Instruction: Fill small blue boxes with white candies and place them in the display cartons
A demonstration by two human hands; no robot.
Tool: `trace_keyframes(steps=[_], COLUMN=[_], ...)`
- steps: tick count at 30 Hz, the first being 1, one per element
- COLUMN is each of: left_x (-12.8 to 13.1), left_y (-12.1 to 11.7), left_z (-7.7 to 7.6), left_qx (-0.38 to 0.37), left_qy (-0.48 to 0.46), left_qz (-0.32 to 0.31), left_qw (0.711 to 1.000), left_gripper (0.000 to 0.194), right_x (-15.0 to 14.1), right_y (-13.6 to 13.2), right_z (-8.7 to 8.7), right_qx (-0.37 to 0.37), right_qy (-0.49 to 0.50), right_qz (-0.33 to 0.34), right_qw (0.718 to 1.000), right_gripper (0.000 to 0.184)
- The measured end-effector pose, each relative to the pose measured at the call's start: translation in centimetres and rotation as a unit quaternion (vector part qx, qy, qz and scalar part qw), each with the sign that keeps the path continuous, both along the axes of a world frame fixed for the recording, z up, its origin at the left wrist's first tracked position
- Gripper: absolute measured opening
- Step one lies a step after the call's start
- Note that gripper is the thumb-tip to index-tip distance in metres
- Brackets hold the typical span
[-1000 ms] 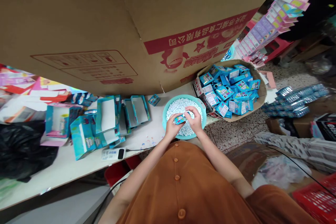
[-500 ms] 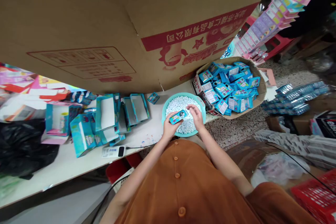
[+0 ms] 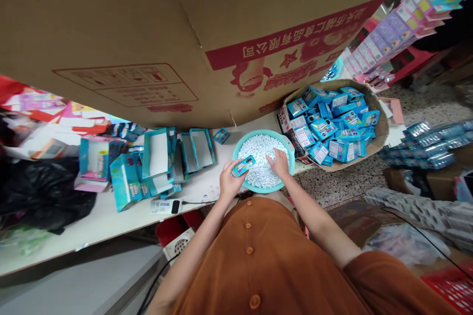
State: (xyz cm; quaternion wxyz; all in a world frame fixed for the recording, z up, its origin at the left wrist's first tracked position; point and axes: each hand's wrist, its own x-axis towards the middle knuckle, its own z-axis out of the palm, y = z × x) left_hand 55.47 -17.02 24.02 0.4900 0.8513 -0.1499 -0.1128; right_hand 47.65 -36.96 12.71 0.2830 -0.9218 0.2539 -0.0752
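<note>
My left hand (image 3: 229,182) pinches the small blue box (image 3: 239,166) at its fingertips, just over the teal basin (image 3: 284,150). My right hand (image 3: 280,165) lies open, holding nothing, fingertips touching white pellets (image 3: 256,165). Box seems light, stiff, slick; best gripped by its long edges.

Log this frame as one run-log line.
Left hand: grips small blue rectangular container | right hand: touching white pellets | pellets: in round teal plastic basin

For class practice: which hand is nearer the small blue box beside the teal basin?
The left hand, below the small blue box; the right hand sits farther right, in the teal basin.
</note>
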Motion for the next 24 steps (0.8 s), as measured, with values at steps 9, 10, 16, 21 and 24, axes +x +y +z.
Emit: trace_keyframes(steps=[9,10,16,21,24], left_x=[0.0,-0.1,-0.2,0.1,0.2], left_y=[0.1,0.1,-0.4,-0.8,-1.0], left_z=[0.8,0.8,0.8,0.5,0.1], left_qx=[-0.003,-0.004,-0.008,-0.02,-0.019], left_qy=[-0.003,0.0,0.014,0.018,0.021], left_qz=[-0.026,-0.033,-0.033,-0.051,-0.052], left_qw=[1.0,0.999,0.999,0.998,0.998], left_gripper=[0.035,0.035,0.035,0.034,0.035], right_x=[-0.1,-0.1,1.0,2.1,2.8], right_y=[4.5,4.3,2.7,1.4,0.7], right_z=[-1.5,-1.5,-1.0,0.3,2.0], right_qx=[0.005,0.012,0.234,0.344,0.427], right_qy=[0.05,0.062,0.087,0.061,0.039], right_qz=[0.077,0.083,0.004,-0.066,-0.093], right_qw=[0.996,0.995,0.968,0.935,0.899], right_gripper=[0.04,0.037,0.026,0.04,0.041])
